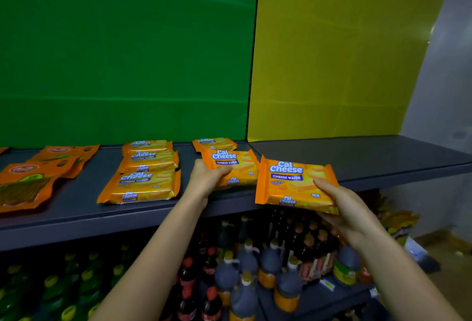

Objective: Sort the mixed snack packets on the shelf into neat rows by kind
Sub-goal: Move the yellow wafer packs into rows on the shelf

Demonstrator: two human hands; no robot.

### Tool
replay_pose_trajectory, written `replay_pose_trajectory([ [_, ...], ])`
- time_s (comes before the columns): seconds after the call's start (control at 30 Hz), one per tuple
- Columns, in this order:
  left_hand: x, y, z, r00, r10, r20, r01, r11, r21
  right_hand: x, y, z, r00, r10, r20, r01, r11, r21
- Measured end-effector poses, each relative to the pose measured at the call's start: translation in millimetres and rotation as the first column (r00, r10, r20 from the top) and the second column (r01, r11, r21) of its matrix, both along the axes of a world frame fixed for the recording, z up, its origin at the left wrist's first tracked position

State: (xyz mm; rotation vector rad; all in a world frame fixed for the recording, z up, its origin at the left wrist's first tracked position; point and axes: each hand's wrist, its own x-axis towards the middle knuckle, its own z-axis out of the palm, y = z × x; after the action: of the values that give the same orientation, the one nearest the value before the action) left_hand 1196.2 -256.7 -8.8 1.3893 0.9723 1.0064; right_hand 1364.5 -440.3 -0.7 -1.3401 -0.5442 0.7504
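Both hands are busy. Lower right of centre, the right hand (342, 210) grips a Cal Cheese wafer packet (291, 182) by its right end, thumb on top, holding it in the air just off the front edge of the shelf (370, 157). At centre, the left hand (207, 180) holds the near-left corner of a second packet (231, 164) lying on the shelf, with a third packet (214, 143) just behind it.

To do this step well, I would slide the second packet back against the third. That should leave room to lay the held one flat in front, edges parallel to the row of three (143, 177) left of centre. Keep a clear gap from that row and from the other orange snack packets (25, 185) at far left. The foil probably slides easily, so set it down rather than drop it
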Motion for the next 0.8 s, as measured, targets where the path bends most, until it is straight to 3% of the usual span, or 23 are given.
replay_pose_trajectory([
  [0.47, 50.8, 117.1, -24.5, 0.962, 0.131, -0.24, -0.135, 0.991, -0.003, 58.6, 120.6, -4.8, 0.964, 0.248, 0.098, -0.244, 0.969, -0.049],
  [0.8, 50.9, 126.6, -6.1, 0.887, 0.229, -0.402, -0.247, 0.969, 0.008, 55.6, 161.0, -13.7, 0.836, 0.449, 0.317, -0.373, 0.887, -0.272],
])
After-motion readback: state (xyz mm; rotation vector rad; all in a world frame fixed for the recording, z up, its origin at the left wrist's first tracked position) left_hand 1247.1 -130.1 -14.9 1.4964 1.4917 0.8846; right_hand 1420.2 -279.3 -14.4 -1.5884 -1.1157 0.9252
